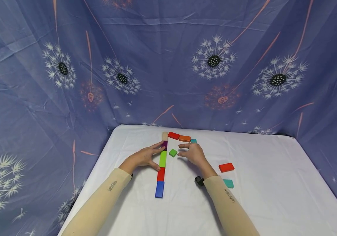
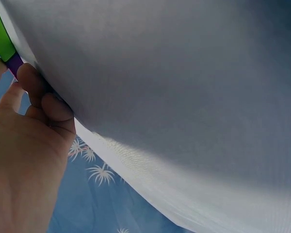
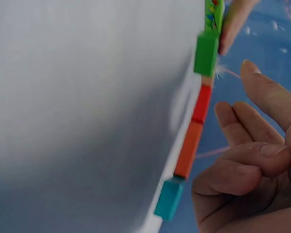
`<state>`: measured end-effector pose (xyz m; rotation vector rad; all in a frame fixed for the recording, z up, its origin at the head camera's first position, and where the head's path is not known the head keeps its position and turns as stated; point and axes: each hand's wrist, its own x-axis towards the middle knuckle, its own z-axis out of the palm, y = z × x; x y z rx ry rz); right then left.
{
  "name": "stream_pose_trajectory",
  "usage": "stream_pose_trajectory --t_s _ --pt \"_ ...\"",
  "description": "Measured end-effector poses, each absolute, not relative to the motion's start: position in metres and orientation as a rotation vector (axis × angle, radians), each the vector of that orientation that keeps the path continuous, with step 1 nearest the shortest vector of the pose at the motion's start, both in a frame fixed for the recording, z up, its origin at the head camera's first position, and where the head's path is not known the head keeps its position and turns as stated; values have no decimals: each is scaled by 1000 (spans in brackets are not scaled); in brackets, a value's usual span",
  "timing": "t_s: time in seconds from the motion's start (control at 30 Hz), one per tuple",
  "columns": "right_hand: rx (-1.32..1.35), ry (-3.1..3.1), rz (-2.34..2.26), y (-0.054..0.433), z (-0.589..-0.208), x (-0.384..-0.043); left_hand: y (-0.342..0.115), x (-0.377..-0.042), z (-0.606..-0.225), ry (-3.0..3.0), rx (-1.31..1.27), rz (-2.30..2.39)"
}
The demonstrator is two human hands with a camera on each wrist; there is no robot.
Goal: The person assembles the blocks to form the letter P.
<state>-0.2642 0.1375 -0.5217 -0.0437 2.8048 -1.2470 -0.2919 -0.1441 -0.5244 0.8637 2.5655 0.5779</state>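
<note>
A column of blocks runs toward the front of the table: beige [image 1: 164, 135], purple [image 1: 165, 144], lime green [image 1: 163, 159], red [image 1: 160, 174] and blue [image 1: 159, 190]. My left hand [image 1: 142, 157] lies along its left side, fingers spread, fingertips at the purple block and thumb at the red one. From the beige end, a red block [image 1: 173, 135], an orange block [image 1: 184, 138] and a teal block [image 1: 193, 141] extend rightward. A small green block [image 1: 173, 152] sits between my hands. Right of it, my right hand [image 1: 194, 154] holds nothing, thumb and fingers parted.
Another red block [image 1: 226, 167] lies to the right on the white-covered table [image 1: 274, 183]. A second teal block [image 1: 229, 183] is partly behind my right sleeve. Blue patterned cloth [image 1: 168, 65] hangs along the table's back and sides.
</note>
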Motion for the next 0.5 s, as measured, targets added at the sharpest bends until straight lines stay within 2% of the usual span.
stream_pose_trajectory --t_s 0.5 --pt "-51 2781 -1211 119 -529 -265 -143 -293 -526 2554 876 579"
